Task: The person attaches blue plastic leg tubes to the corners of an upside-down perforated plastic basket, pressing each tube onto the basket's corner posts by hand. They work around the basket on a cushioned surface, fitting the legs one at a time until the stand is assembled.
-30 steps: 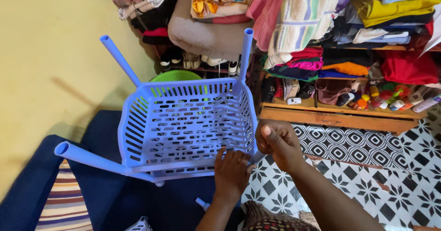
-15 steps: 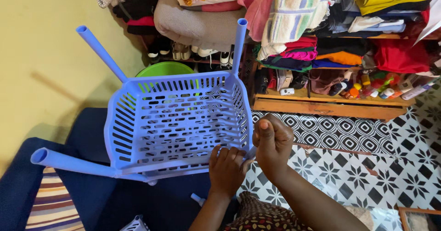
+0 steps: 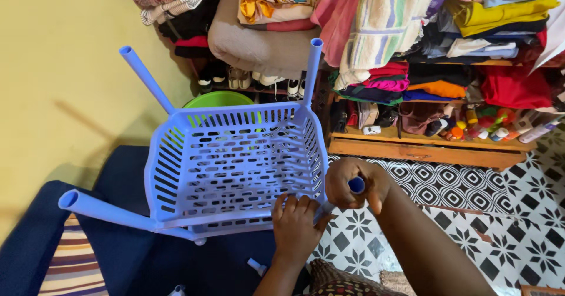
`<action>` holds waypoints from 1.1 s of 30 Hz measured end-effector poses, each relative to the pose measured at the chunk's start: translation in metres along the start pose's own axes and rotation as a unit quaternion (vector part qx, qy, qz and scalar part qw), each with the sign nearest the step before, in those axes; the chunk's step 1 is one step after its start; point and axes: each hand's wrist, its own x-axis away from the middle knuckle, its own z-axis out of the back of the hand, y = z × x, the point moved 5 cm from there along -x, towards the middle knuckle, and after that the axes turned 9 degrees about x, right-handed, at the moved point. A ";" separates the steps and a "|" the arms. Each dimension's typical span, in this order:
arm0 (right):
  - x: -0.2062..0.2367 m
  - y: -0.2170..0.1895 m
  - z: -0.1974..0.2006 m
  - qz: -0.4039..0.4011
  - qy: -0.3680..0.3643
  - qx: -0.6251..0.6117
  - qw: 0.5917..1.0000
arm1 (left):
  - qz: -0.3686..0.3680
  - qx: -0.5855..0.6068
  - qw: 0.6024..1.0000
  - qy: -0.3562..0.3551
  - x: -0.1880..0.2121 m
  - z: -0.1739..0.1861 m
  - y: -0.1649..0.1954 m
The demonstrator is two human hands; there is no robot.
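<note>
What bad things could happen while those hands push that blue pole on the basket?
The right hand is wrapped round the top of one blue pole while the left hand braces the basket at that corner. If the pole slips, fingers might get pinched there. The basket lies tilted on a dark blue cushion, so it may roll or shift. The other poles stick out loosely and could pop off.
</note>
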 end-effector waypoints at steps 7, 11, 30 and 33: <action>0.027 0.020 0.005 -0.037 0.309 0.084 0.947 | 0.002 0.012 1.000 0.014 -0.009 0.004 0.000; 0.029 0.019 0.002 -0.026 0.391 0.127 0.911 | -0.013 0.023 0.999 0.025 -0.010 0.003 -0.003; 0.019 0.021 -0.032 0.084 0.600 0.263 0.751 | -0.023 -0.023 0.997 0.066 0.003 -0.007 0.002; 0.010 0.011 -0.023 -0.022 0.456 0.211 0.864 | -0.024 -0.001 0.998 0.051 0.007 -0.002 0.003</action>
